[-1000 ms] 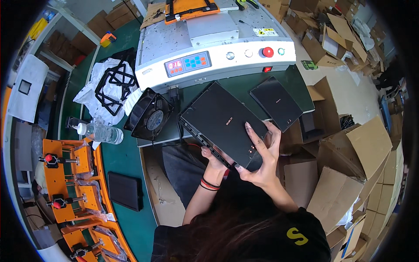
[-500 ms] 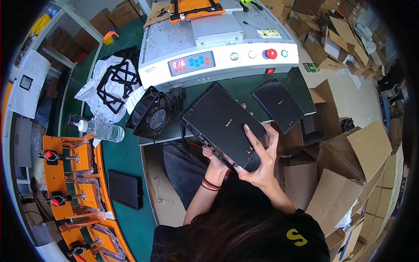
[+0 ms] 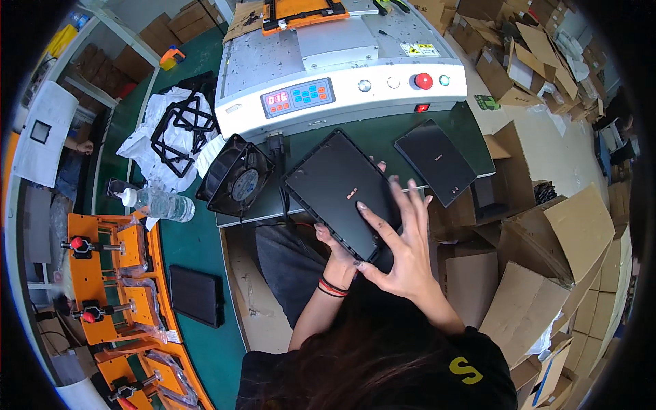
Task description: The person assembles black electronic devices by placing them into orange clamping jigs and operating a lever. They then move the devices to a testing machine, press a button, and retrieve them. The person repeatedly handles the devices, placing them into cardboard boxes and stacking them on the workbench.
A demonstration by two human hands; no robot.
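A black square cooling fan (image 3: 234, 179) leans at the left on the green tabletop (image 3: 195, 239). Just right of it, a flat black rectangular plastic panel (image 3: 339, 191) tilts over the tabletop's near edge. The left hand (image 3: 337, 254) supports its near corner from below, grip closed on it. The right hand (image 3: 403, 242) lies on top, fingers spread wide. Farther right lies a smaller black panel (image 3: 434, 161).
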